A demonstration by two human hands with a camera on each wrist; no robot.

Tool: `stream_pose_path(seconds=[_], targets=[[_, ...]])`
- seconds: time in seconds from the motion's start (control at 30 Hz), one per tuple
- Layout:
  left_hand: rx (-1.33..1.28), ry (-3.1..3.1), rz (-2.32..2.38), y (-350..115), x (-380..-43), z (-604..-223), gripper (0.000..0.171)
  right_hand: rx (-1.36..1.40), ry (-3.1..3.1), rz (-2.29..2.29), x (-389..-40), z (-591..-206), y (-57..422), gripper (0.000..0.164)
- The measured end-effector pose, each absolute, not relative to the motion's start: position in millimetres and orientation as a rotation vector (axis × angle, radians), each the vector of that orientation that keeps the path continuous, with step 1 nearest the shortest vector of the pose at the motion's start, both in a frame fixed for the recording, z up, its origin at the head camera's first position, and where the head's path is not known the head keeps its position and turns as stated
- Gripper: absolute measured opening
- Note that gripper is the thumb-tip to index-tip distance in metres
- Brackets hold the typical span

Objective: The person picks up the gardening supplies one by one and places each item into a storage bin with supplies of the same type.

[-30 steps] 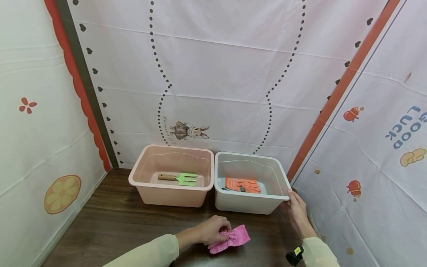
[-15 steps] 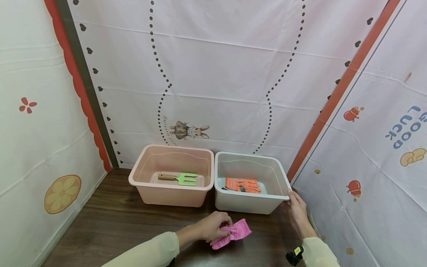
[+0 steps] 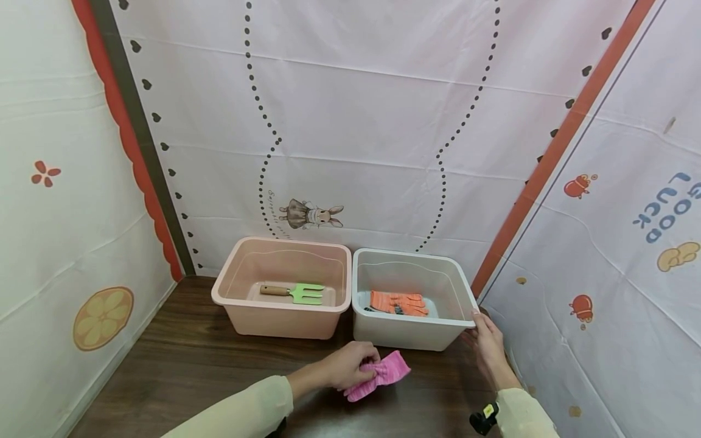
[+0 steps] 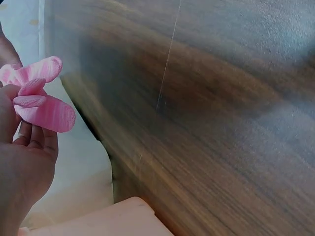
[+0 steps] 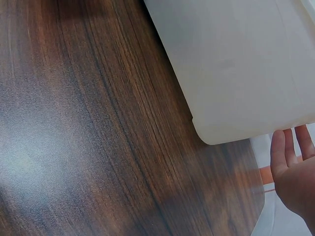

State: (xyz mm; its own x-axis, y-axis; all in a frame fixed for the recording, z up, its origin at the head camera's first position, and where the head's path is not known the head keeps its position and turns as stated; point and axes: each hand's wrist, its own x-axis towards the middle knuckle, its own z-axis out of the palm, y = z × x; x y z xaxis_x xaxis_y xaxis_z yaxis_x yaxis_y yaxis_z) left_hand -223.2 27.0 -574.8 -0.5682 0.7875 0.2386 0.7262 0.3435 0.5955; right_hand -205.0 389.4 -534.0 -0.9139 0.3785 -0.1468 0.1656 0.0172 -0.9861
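Note:
My left hand (image 3: 350,365) pinches a folded pink knit glove (image 3: 390,368) just above the table, in front of the bins. The left wrist view shows rounded finger ends of the pink glove (image 4: 49,115) sticking out past my thumb. My right hand (image 3: 489,345) grips the front right corner of the pale grey bin (image 3: 405,334), thumb on the rim and fingers below it. From the right wrist, those fingers (image 5: 278,147) touch the bin's outer side. Inside that bin lies an orange glove (image 3: 398,303) with some dark parts.
Left of the grey bin stands a pink bin (image 3: 285,320), holding a green hand fork (image 3: 303,294) with a wooden handle. Both bins sit at the back of the dark wooden table (image 3: 181,371). Printed cloth walls (image 3: 356,121) close in the back and both sides.
My left hand has moved slightly forward, toward the bins, carrying the pink glove. The right hand and both bins stay where they were.

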Motion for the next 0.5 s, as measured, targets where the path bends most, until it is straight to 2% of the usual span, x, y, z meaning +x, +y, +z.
stream_pose_path(seconds=[0.5], targets=[[1.36, 2.427, 1.132, 31, -230, -557, 0.013, -0.579, -2.144, 1.995, -207, -535, 389, 0.076]])
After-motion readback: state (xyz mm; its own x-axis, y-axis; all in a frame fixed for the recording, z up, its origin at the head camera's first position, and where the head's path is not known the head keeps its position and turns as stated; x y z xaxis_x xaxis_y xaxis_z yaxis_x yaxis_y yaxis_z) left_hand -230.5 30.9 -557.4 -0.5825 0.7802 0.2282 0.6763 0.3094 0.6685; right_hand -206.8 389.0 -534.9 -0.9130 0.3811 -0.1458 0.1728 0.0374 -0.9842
